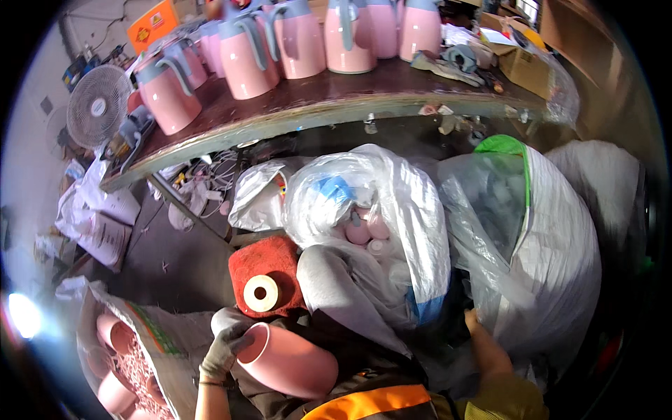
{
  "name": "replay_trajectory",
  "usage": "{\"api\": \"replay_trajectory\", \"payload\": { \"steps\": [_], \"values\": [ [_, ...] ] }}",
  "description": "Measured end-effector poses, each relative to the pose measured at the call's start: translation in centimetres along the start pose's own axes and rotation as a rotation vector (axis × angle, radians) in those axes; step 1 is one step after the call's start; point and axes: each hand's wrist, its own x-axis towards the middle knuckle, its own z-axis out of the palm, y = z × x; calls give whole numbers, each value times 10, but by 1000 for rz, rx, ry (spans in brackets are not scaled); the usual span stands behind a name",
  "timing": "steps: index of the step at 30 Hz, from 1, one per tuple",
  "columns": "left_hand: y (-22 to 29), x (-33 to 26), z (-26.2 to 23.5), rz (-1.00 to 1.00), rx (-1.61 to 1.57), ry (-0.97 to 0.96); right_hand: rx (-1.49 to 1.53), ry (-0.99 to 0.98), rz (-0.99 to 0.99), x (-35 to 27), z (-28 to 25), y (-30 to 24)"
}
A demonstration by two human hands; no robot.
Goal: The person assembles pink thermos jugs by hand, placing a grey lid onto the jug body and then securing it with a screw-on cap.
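Observation:
My left hand [222,351], in a grey glove, grips the open rim of a pink hollow cylinder [297,364]. The cylinder lies tilted across my lap, its mouth toward the left hand. On the right, my bare right hand [484,344] is at the lower edge of a large white woven sack [556,245] with a clear plastic liner [476,217]. Its fingers are mostly hidden there, so I cannot see whether they hold anything. Beyond my knee, an open clear plastic bag [413,189] contains several pink and white rounded parts [358,231].
Pink jugs [301,42] with grey handles stand along a dark workbench [336,87]. A roll of tape [261,292] rests on a red padded seat [262,255]. At lower left, a sack [171,350] holds pink cylinders and shreds. A fan [100,105] stands at far left.

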Motion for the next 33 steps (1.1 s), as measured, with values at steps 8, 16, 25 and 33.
{"api": "replay_trajectory", "payload": {
  "steps": [8,16,25,33],
  "values": [
    [31,-17,11,-23,-27,141,93,43,-78,28,-6,-81],
    [33,-19,29,-86,97,-39,65,31,-43,12,10,-67],
    [20,-16,34,-131,17,68,40,26,-11,20,8,-41],
    [6,-6,33,-106,-289,-24,79,169,-68,43,26,-78]
  ]
}}
